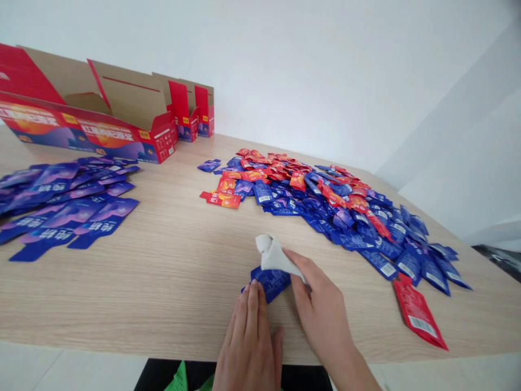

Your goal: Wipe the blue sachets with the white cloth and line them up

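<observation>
A single blue sachet [271, 282] lies on the wooden table [171, 271] near the front edge. My left hand [249, 339] rests flat with straight fingers, its fingertips pressing the sachet's near end. My right hand [321, 312] pinches a crumpled white tissue [273, 254] and holds it down on the sachet's top side. A large heap of blue and red sachets [337, 209] spreads across the table's middle and right.
Flat blue sachets [65, 203] lie in rows at the left. Open red cardboard boxes [93, 127] stand at the back left, two smaller ones [193, 111] behind them. One red sachet [418, 314] lies alone at the right front. A white wall runs behind.
</observation>
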{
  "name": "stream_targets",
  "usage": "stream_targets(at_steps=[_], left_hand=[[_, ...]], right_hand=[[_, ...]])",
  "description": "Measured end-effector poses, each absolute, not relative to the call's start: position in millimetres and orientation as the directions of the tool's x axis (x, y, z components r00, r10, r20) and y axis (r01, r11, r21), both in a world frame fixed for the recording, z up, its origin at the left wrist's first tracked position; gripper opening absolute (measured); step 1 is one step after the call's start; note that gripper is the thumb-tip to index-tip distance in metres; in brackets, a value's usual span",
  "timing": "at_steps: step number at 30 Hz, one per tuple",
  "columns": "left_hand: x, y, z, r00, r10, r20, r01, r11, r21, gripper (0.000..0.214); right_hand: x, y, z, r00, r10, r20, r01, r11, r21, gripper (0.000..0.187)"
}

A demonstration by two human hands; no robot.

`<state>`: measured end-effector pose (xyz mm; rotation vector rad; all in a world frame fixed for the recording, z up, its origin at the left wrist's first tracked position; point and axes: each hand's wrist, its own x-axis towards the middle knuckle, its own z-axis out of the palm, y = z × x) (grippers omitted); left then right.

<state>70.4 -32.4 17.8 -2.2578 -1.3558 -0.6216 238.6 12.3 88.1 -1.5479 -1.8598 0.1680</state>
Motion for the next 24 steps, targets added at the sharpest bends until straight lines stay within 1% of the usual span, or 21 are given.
stream_targets(at_steps=[2,4,7,12,17,21,24], left_hand=[[70,-32,17,0.446,0.685,0.576,0.878,-0.459,-0.134,0.061],[70,-33,17,0.460,0.688,0.561,0.867,-0.485,-0.115,0.059],[70,-33,20,0.456,0.721,0.522,0.868,-0.489,-0.083,0.057],[68,-33,25,0.446,0.720,0.532,0.882,-0.454,-0.126,0.059],[69,-33,23,0.440,0.718,0.539,0.884,-0.452,-0.120,0.060],[69,-32,20,0.446,0.704,0.553,0.881,-0.453,-0.135,0.062],[69,-30,18,0.453,0.694,0.559,0.876,-0.463,-0.135,0.064]], right_hand=[[220,8,88,-0.189,0.875,0.445,0.768,0.414,-0.489,0.046],[208,6,86,-0.307,0.846,0.436,0.723,0.505,-0.471,0.050],[208,8,79,-0.363,0.838,0.407,0.718,0.531,-0.450,0.054],[236,22,71,-0.297,0.860,0.414,0.801,0.461,-0.383,0.051],[269,37,70,-0.143,0.912,0.385,0.863,0.305,-0.402,0.048],[283,41,72,-0.040,0.927,0.373,0.909,0.189,-0.371,0.043],[277,32,76,0.011,0.919,0.394,0.904,0.159,-0.397,0.043]])
